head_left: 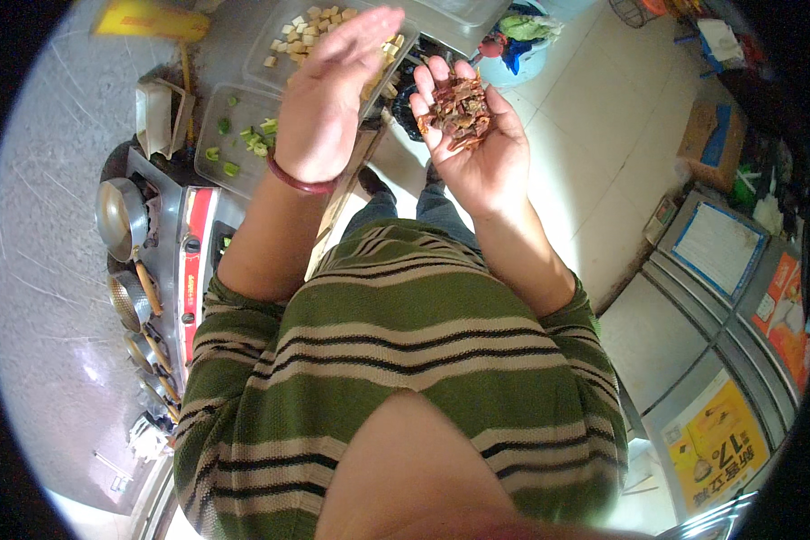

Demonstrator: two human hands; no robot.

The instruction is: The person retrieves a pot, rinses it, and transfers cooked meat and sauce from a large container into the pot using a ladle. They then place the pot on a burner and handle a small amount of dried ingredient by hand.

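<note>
My right hand [482, 145] is palm up with a heap of dried reddish-brown pieces [457, 111], maybe dried chillies, on its palm and against the curled fingers. To its left my left hand [327, 101], with a dark red bangle [302, 177] at the wrist, is raised flat and holds nothing that I can see. Behind the left hand lies a clear plastic tray [252, 67] of pale yellow cubes. Nearer to me, a second clear tray [206, 135] holds cut green vegetable pieces [255, 142]; my left hand and forearm cover part of both trays.
Along the left, a gas stove [196, 270] bears a metal pan [118, 216], with several more wooden-handled pans beyond. White containers [158, 118] stand by the wall. A light blue bucket [513, 67] is past my right hand; a steel cabinet [655, 337] and cardboard box [712, 138] stand at right.
</note>
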